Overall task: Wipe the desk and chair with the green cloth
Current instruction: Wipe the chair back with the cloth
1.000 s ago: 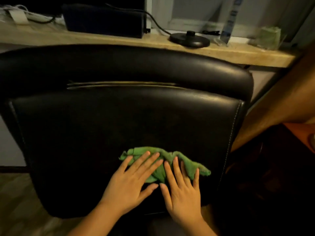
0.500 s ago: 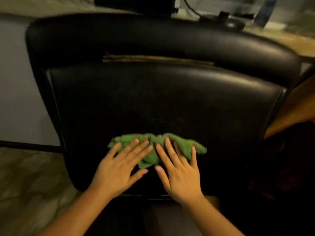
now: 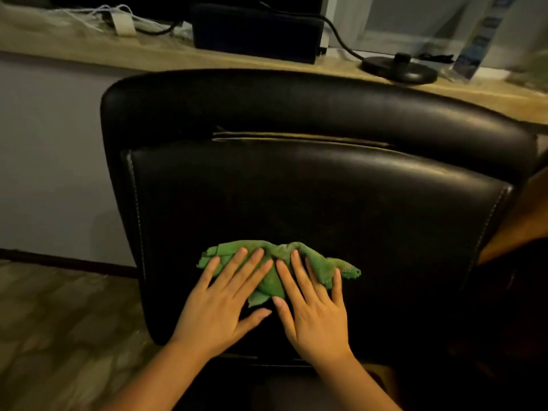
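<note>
A crumpled green cloth (image 3: 281,250) lies against the lower middle of the black leather chair back (image 3: 296,197). My left hand (image 3: 221,304) presses flat on the cloth's left part, fingers spread. Beside it, my right hand (image 3: 314,312) presses flat on the cloth's right part, and the thumbs nearly touch. The cloth's right tip sticks out past my right little finger. The wooden desk (image 3: 89,51) runs behind the chair's top edge.
On the desk stand a black box (image 3: 255,31), a round black base (image 3: 398,68) with a cable, and white cords (image 3: 118,16). A patterned floor (image 3: 59,321) lies left of the chair, below a pale wall. Dark furniture sits at the right.
Both hands have slid the cloth leftward across the chair back, from near its right edge toward the middle. My view has shifted as well.
</note>
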The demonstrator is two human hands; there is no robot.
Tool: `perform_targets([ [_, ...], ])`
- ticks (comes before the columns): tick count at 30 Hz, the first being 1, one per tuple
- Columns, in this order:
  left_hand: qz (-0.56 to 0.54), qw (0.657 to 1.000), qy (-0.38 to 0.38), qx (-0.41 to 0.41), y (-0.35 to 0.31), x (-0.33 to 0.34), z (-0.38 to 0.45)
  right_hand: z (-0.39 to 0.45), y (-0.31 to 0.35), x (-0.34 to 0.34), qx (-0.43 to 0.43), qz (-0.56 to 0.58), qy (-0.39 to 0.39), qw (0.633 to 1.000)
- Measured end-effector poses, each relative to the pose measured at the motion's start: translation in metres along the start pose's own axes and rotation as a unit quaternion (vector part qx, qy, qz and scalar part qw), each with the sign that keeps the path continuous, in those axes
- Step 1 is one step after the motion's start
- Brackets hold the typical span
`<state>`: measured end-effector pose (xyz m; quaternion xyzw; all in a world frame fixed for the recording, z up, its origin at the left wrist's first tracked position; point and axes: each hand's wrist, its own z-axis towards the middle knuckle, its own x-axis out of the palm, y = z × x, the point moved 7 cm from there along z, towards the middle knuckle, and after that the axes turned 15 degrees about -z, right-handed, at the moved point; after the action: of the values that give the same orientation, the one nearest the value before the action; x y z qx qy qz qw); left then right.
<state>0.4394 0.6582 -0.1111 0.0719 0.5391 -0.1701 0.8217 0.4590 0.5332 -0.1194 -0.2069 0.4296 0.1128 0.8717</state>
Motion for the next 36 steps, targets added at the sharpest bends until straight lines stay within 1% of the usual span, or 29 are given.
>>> perform_targets([
  [2, -0.003, 1.000, 0.012, 0.005, -0.004, -0.002, -0.007, -0.006, -0.001, -0.001, -0.001, -0.004, 0.009, 1.000],
  [4, -0.020, 1.000, 0.009, 0.020, -0.006, -0.017, -0.009, -0.005, 0.000, -0.008, 0.004, 0.002, 0.018, 1.000],
  [5, -0.028, 0.999, 0.000, 0.026, -0.005, -0.032, -0.007, -0.002, 0.000, -0.013, 0.009, 0.008, 0.020, 1.000],
  [7, -0.041, 0.998, -0.044, 0.023, 0.006, -0.073, 0.006, 0.016, 0.000, -0.027, 0.017, 0.020, 0.013, 1.000],
  [9, -0.045, 0.993, -0.105, -0.012, 0.027, -0.123, 0.027, 0.046, 0.001, -0.045, 0.017, 0.020, -0.009, 1.000],
  [11, -0.058, 0.984, -0.152, -0.066, 0.049, -0.170, 0.050, 0.079, 0.003, -0.069, 0.013, 0.021, -0.034, 0.999],
  [12, -0.065, 0.980, -0.164, -0.090, 0.059, -0.188, 0.062, 0.096, 0.005, -0.082, 0.012, 0.024, -0.049, 0.998],
  [14, -0.064, 0.977, -0.161, -0.122, 0.073, -0.208, 0.083, 0.129, 0.011, -0.104, 0.019, 0.034, -0.071, 0.997],
  [17, -0.050, 0.982, -0.119, -0.140, 0.085, -0.209, 0.104, 0.160, 0.024, -0.124, 0.036, 0.066, -0.070, 0.995],
  [19, -0.051, 0.982, -0.094, -0.157, 0.091, -0.198, 0.108, 0.163, 0.038, -0.128, 0.007, 0.067, -0.059, 0.996],
  [21, -0.078, 0.977, -0.073, -0.184, 0.095, -0.188, 0.109, 0.159, 0.045, -0.126, -0.030, 0.056, -0.051, 0.997],
  [23, -0.090, 0.973, -0.084, -0.195, 0.096, -0.185, 0.109, 0.161, 0.040, -0.126, -0.045, 0.051, -0.054, 0.996],
  [25, -0.085, 0.974, -0.091, -0.187, 0.097, -0.184, 0.108, 0.160, 0.025, -0.124, -0.040, 0.045, -0.064, 0.996],
  [27, -0.091, 0.976, -0.088, -0.179, 0.100, -0.184, 0.106, 0.148, -0.009, -0.118, 0.004, 0.040, -0.056, 0.998],
  [30, -0.114, 0.976, -0.072, -0.169, 0.100, -0.182, 0.107, 0.119, -0.081, -0.116, 0.085, 0.010, -0.045, 0.995],
  [32, -0.127, 0.974, -0.079, -0.171, 0.098, -0.182, 0.108, 0.111, -0.105, -0.117, 0.127, 0.005, -0.022, 0.992],
  [34, -0.131, 0.971, -0.086, -0.181, 0.096, -0.180, 0.109, 0.116, -0.098, -0.116, 0.182, 0.029, -0.010, 0.983],
  [35, -0.128, 0.970, -0.088, -0.186, 0.095, -0.179, 0.109, 0.123, -0.082, -0.119, 0.191, 0.040, -0.017, 0.981],
  [36, -0.122, 0.970, -0.090, -0.190, 0.094, -0.179, 0.109, 0.132, -0.058, -0.124, 0.171, 0.041, -0.032, 0.984],
])
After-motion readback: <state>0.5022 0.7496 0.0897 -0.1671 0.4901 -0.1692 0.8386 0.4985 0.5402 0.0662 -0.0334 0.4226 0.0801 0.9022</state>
